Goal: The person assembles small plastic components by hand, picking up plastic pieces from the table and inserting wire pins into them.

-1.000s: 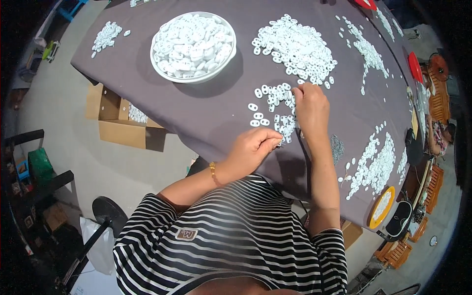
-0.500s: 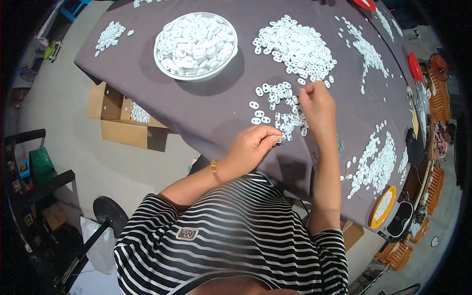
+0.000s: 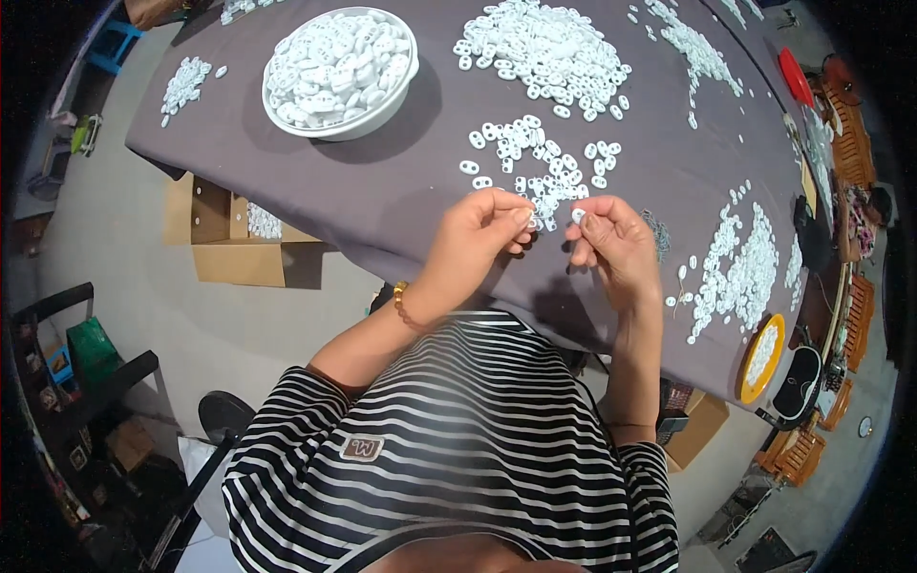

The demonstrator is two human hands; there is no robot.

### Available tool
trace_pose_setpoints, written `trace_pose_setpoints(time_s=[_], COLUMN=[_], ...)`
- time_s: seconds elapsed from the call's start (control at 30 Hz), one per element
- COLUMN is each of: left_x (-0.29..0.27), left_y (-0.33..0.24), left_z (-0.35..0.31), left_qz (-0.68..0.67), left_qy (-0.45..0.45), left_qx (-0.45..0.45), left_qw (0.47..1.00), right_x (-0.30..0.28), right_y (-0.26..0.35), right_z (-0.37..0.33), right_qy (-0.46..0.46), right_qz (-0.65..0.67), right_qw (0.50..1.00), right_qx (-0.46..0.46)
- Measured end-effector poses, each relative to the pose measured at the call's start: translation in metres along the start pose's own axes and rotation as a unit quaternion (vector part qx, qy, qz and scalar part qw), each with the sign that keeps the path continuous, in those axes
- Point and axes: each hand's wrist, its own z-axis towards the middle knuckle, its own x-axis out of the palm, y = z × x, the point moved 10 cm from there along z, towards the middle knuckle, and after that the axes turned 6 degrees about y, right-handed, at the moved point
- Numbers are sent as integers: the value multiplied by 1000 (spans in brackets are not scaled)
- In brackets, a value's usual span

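**Two hands pinching small white pieces above a grey table**

We see a small white ring-shaped piece (image 3: 577, 214) pinched between the thumb and forefinger of the right hand (image 3: 616, 246), held just above the near edge of the grey table (image 3: 382, 191). The left hand (image 3: 482, 234) is raised close beside it, its fingers curled in toward the thumb; something small and white shows at its fingertips (image 3: 523, 218), but we cannot tell what they grip. The two hands are near each other without touching. A beaded bracelet (image 3: 401, 298) sits on the left wrist.

Just beyond the fingertips lies a loose scatter of white rings (image 3: 540, 167) spread flat on the cloth. Farther back is a larger heap of white pieces (image 3: 544, 48), and to its left a white bowl (image 3: 341, 59) filled with more of them. Another drift of white pieces (image 3: 740, 272) lies to the right of the right hand, with a small yellow-rimmed dish (image 3: 761, 356) near the table's right corner.

Under the table's left side stands an open cardboard box (image 3: 234, 239) on the floor. We see the person's black-and-white striped shirt (image 3: 449, 439) filling the lower part of the view.
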Motion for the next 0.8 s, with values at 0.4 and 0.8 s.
trace_pose_setpoints(time_s=[0.4, 0.8], left_x=[12, 23], left_y=[6, -2], left_z=[-7, -15], left_qz=[-29, 52], left_qy=[10, 7], left_qx=[-30, 9], left_qw=[999, 999], right_x=[14, 10], right_y=[4, 6], right_z=[-20, -33], right_qy=[2, -98], right_qz=[-12, -72], right_qw=[997, 988], right_qx=[-74, -95])
